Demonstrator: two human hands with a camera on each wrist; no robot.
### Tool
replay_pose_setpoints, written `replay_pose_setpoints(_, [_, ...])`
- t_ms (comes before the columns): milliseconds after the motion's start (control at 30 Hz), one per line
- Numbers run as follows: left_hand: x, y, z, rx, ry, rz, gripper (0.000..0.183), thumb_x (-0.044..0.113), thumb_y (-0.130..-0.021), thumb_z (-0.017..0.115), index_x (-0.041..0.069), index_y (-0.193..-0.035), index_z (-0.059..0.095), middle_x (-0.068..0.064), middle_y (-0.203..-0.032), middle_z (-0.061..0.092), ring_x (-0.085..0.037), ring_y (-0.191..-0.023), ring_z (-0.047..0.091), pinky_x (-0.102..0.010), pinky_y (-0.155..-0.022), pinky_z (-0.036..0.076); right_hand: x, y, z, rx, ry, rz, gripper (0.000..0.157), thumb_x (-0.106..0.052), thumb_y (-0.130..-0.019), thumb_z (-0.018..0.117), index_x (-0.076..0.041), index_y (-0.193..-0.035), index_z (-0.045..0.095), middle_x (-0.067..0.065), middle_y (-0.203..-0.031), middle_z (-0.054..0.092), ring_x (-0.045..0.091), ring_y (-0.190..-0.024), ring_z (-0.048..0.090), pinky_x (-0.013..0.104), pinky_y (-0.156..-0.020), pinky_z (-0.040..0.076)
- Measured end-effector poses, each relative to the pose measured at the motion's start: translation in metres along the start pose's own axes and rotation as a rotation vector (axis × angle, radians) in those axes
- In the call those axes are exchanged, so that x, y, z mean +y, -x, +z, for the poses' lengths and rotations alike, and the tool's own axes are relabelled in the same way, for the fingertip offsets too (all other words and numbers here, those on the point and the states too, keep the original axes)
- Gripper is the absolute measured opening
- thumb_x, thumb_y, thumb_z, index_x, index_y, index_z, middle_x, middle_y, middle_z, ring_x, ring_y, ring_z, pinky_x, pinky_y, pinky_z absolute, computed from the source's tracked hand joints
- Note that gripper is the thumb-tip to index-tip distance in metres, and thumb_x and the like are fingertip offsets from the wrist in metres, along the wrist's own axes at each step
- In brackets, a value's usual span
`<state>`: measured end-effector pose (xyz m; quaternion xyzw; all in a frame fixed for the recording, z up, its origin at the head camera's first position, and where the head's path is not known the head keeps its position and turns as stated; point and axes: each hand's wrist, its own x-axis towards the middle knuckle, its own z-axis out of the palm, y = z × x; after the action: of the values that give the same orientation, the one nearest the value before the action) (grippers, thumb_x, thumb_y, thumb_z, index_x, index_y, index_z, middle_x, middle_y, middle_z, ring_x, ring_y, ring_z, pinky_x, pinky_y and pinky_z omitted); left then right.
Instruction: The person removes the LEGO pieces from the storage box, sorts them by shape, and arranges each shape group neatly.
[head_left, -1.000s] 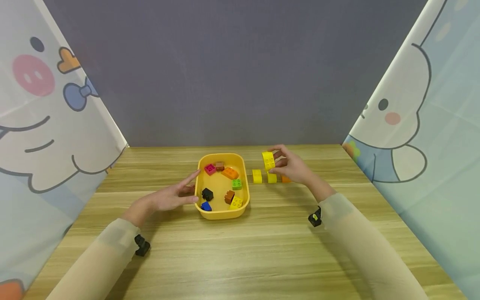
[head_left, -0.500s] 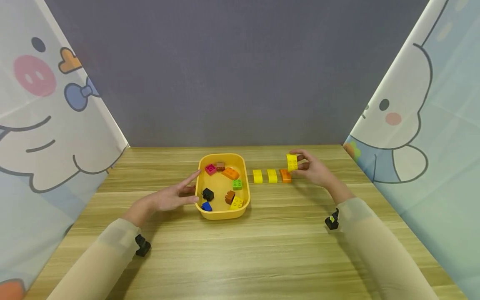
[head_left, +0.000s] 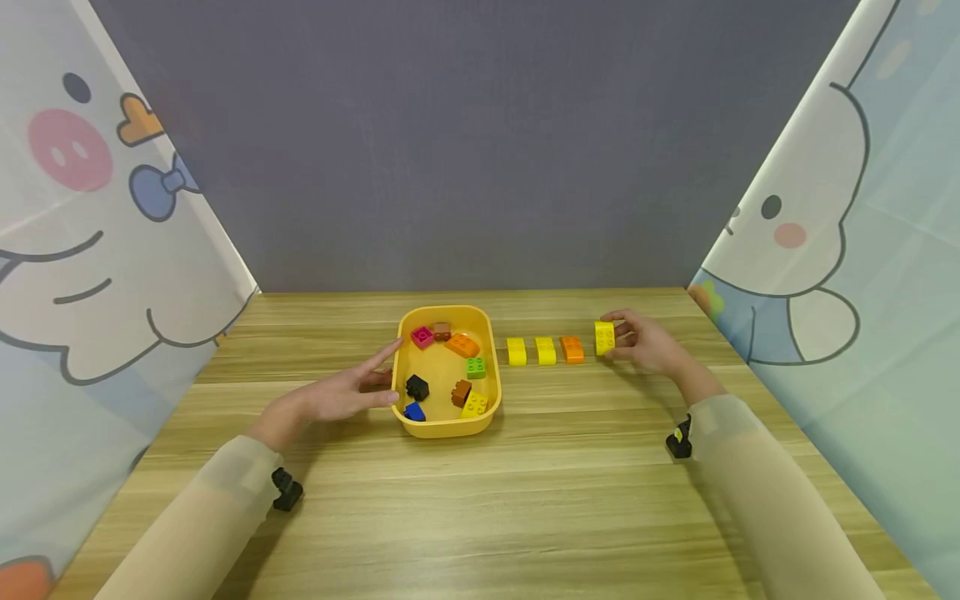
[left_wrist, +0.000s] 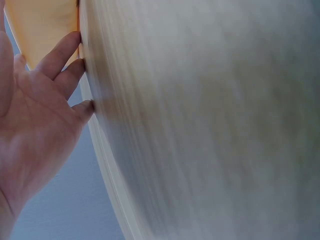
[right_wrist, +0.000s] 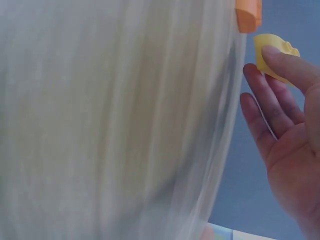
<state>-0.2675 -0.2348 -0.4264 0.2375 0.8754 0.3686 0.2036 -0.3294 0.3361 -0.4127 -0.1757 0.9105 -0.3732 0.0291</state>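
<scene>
Yellow block (head_left: 604,338), one: right hand (head_left: 648,344) is pinching it, just right of the orange block (head_left: 572,351). Likely light, stiff, smooth, sturdy; best gripped by opposite plain sides, leaving the top free. Left hand (head_left: 340,396): gripping nothing, resting spread against the tray (head_left: 450,431). Right wrist view is showing an apparent gap above the table (right_wrist: 150,100); head view, alone, the green block (head_left: 476,367).

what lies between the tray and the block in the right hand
In the head view, outward from the tray: a yellow block, a second yellow block, an orange block.
</scene>
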Motion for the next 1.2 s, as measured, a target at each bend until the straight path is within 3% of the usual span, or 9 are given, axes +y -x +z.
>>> replay_pose_setpoints(200, [-0.0005, -0.0012, 0.0001, -0.001, 0.001, -0.006, 0.099, 0.051, -0.109, 0.065, 0.041, -0.177, -0.007, -0.032, -0.172, 0.038, -0.052, -0.161, 0.038, -0.077, -0.128, 0.027, 0.0056, 0.0021, -0.0006, -0.05, 0.096, -0.005, 0.064, -0.007, -0.096, 0.085, 0.003, -0.153, 0.055, 0.029, -0.124, 0.071, 0.039, -0.111, 0.072, 0.047, -0.097, 0.061])
replay_pose_setpoints(433, [-0.0014, -0.0013, -0.0006, 0.003, 0.014, -0.009, 0.098, 0.052, -0.109, 0.065, 0.045, -0.176, -0.006, -0.031, -0.173, 0.038, -0.051, -0.161, 0.038, -0.078, -0.128, 0.026, 0.0074, 0.0013, -0.001, -0.1, 0.128, 0.006, 0.062, -0.012, -0.101, 0.08, 0.0, -0.155, 0.053, 0.029, -0.125, 0.07, 0.037, -0.112, 0.07, 0.049, -0.097, 0.059])
replay_pose_setpoints(600, [-0.0019, -0.0012, -0.0007, 0.003, 0.025, -0.011, 0.097, 0.052, -0.109, 0.065, 0.047, -0.175, -0.007, -0.031, -0.174, 0.036, -0.051, -0.162, 0.037, -0.078, -0.128, 0.027, 0.0049, -0.0005, -0.0012, -0.13, 0.162, 0.015, 0.061, -0.012, -0.104, 0.077, 0.0, -0.158, 0.051, 0.032, -0.128, 0.069, 0.042, -0.118, 0.068, 0.058, -0.101, 0.058])
replay_pose_setpoints(933, [-0.0016, -0.0007, -0.0009, -0.003, 0.036, -0.009, 0.098, 0.051, -0.11, 0.065, 0.046, -0.175, -0.007, -0.031, -0.174, 0.035, -0.051, -0.162, 0.036, -0.076, -0.129, 0.027, 0.0064, -0.0037, 0.0001, -0.164, 0.19, 0.017, 0.059, -0.014, -0.106, 0.074, 0.002, -0.157, 0.05, 0.032, -0.128, 0.07, 0.042, -0.117, 0.069, 0.059, -0.102, 0.057])
replay_pose_setpoints(1200, [-0.0018, 0.0, -0.0014, -0.002, 0.041, -0.01, 0.097, 0.05, -0.11, 0.065, 0.045, -0.176, -0.007, -0.032, -0.174, 0.034, -0.052, -0.162, 0.035, -0.076, -0.129, 0.027, 0.0107, -0.007, 0.0006, -0.202, 0.19, -0.038, 0.058, -0.01, -0.107, 0.07, 0.009, -0.157, 0.049, 0.032, -0.126, 0.07, 0.038, -0.111, 0.069, 0.056, -0.101, 0.057])
